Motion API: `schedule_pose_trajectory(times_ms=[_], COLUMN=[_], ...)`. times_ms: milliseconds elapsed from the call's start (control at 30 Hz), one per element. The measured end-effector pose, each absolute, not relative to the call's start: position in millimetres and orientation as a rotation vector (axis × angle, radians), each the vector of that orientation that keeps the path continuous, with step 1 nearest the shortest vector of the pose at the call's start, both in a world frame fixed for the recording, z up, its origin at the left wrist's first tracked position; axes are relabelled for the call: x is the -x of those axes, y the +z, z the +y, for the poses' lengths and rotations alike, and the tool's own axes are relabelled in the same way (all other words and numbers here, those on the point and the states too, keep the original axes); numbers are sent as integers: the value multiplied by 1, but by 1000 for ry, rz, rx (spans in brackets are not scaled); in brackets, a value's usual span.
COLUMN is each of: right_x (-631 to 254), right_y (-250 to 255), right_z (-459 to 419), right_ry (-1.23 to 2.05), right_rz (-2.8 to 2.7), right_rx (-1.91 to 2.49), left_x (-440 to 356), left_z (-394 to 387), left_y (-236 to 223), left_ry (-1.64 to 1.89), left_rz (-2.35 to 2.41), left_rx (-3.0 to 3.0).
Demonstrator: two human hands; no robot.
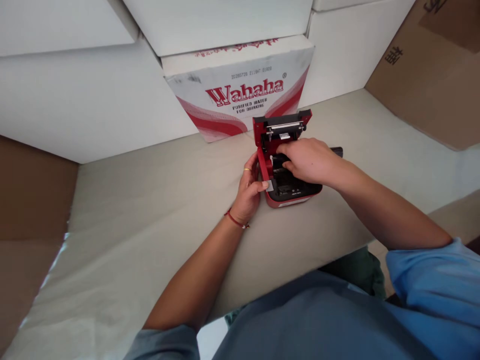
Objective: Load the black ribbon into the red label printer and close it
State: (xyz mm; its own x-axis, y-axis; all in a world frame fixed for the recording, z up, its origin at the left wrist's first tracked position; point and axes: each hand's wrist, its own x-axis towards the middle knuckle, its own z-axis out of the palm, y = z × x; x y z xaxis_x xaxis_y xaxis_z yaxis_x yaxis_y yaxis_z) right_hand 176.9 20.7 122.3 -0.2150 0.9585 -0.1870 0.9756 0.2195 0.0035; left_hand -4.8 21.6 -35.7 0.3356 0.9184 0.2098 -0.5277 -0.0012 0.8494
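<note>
A small red and black label printer (294,202) sits on the cloth-covered table with its lid (283,121) raised. My left hand (250,187) grips the printer's left side, its thumb on a grey patch at the front left corner and its fingers along the outer wall. Over the printer's inner bay, my right hand (307,160) reaches in from the right with curled fingers. Its index finger and thumb are at a dark part inside with a whitish end; what they hold, if anything, is hidden. Past my right wrist, a black piece (337,151) sticks out.
Behind the printer stands a white and red Wahaha water carton (240,95), with white boxes (93,105) around and above it. Brown cardboard boxes flank the table (157,200) at the left (33,200) and right (431,75). The table's front edge is close to my body.
</note>
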Motion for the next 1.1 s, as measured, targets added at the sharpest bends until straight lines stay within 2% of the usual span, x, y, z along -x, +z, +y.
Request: schedule_pose_trajectory(times_ms=[267,433,567,733,967,1100], right_x=[-191,-210,-222,-229,-215,-215], right_y=[107,108,91,71,56,51], right_z=[26,-17,-62,-84,-86,-86], right_ry=[-233,-391,-333,-230,158,112], right_rz=[2597,3112,3373,3443,3295,3224], right_rx=[-1880,-1667,-1545,-1597,-1756,-1803], left_x=[7,6,5,4,7,6], left_z=[20,20,21,20,17,17], left_y=[-30,-32,-34,-32,-28,-27], left_ry=[1195,1216,1231,1232,1204,1213], left_rz=[476,469,459,463,458,478], left_rx=[-1095,-1099,-1090,-1084,-1097,-1076])
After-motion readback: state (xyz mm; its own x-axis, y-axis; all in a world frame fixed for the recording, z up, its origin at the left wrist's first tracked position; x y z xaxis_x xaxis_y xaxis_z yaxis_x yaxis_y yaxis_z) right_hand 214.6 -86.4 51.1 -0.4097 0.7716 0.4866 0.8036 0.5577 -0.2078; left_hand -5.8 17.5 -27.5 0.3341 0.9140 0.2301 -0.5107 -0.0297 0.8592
